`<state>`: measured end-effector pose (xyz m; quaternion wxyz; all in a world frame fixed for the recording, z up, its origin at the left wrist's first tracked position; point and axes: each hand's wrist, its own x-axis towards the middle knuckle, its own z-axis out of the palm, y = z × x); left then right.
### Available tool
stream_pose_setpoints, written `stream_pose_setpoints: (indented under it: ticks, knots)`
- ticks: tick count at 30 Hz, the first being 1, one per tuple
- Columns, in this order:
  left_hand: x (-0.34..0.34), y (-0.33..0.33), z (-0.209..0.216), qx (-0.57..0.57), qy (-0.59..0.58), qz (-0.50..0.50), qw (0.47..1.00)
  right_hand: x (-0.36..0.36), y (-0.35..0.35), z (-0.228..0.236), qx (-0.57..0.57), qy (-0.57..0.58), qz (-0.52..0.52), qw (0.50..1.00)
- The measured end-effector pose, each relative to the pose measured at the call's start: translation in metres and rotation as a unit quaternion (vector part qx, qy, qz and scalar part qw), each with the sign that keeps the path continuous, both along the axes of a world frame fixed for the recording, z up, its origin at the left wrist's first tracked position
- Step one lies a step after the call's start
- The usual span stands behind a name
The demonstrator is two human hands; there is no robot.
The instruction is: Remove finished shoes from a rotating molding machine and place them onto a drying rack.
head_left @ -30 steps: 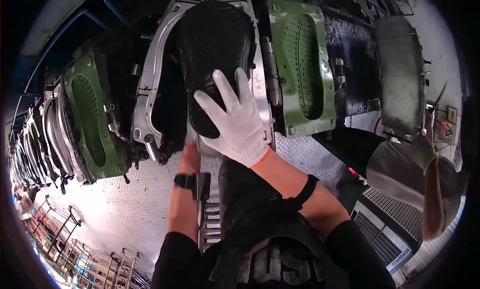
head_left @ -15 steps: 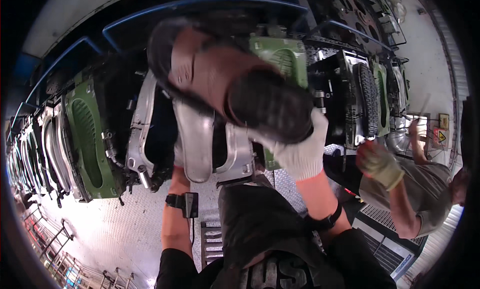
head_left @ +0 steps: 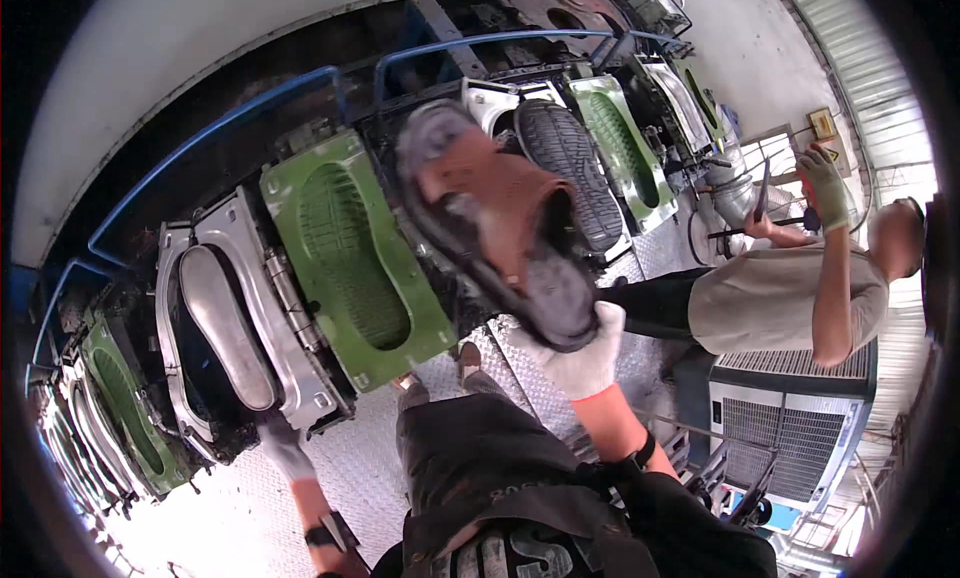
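Note:
A brown sandal with a dark sole [head_left: 500, 213] is held up before me, slightly blurred. My right hand [head_left: 580, 363], in a white knit glove, grips its heel end. My left hand [head_left: 284, 448], also gloved, is low at the left by the lower tip of a silver foot-shaped last [head_left: 226, 328]. Blur hides that hand's fingers, and whether it touches the last is unclear. Between the last and the sandal stands a green sole mould [head_left: 355, 268] with a tread-patterned hollow.
More moulds line the row, including a black treaded sole [head_left: 570, 168] and another green mould [head_left: 625, 148]. Blue rails [head_left: 480, 40] run above them. At right stands a co-worker [head_left: 780, 298] with raised hands, beside a grilled machine [head_left: 790, 428]. Metal tread-plate flooring [head_left: 350, 448] lies below.
My view has swung so the moulds sit tilted and more of the right side shows. The sandal is now farther from me, still in my right hand. The co-worker's gloved hand has risen.

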<state>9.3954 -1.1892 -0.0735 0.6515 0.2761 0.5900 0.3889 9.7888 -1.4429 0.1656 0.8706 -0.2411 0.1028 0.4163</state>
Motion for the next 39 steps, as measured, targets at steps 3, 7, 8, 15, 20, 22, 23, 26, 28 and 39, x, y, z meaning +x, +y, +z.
stream_pose_setpoints:
  ticks: [3, 7, 8, 15, 20, 22, 23, 26, 28, 39]
  knots:
    - [-0.01, -0.106, 0.016, -0.214, 0.111, -0.214, 0.947, 0.046, -0.059, 0.002, 0.013, 0.007, -0.096, 0.995]
    - [0.081, -0.206, 0.029, -0.227, 0.095, -0.524, 0.816, 0.12, -0.13, -0.024, 0.037, -0.036, -0.17, 0.984]
    - [0.114, -0.218, 0.032, 0.068, 0.111, -0.672, 0.729, 0.139, -0.144, -0.036, 0.039, -0.018, -0.203, 0.978]
    - [0.387, -0.312, 0.013, 0.203, 0.211, -0.545, 0.786, 0.204, -0.205, -0.11, -0.063, 0.065, -0.214, 0.973]
    - [0.517, -0.296, -0.027, 0.142, 0.069, -0.255, 0.954, 0.171, -0.232, -0.094, -0.038, 0.103, 0.034, 0.993]
    - [0.542, -0.27, -0.052, 0.371, 0.166, -0.315, 0.857, 0.168, -0.225, -0.076, -0.319, -0.273, 0.187, 0.888]
    - [0.552, -0.263, -0.063, 0.149, -0.273, -0.306, 0.9, 0.174, -0.213, -0.067, -0.313, -0.299, 0.169, 0.885]
    - [0.563, -0.257, -0.086, -0.147, -0.433, -0.194, 0.868, 0.209, -0.159, -0.052, -0.346, -0.714, 0.09, 0.601]
    - [0.553, -0.264, -0.086, -0.126, -0.347, -0.223, 0.902, 0.226, -0.122, -0.057, -0.408, -0.779, 0.108, 0.463]
    - [0.468, -0.287, -0.032, -0.151, -0.214, -0.237, 0.935, 0.213, -0.063, -0.072, -0.461, -0.754, 0.14, 0.446]
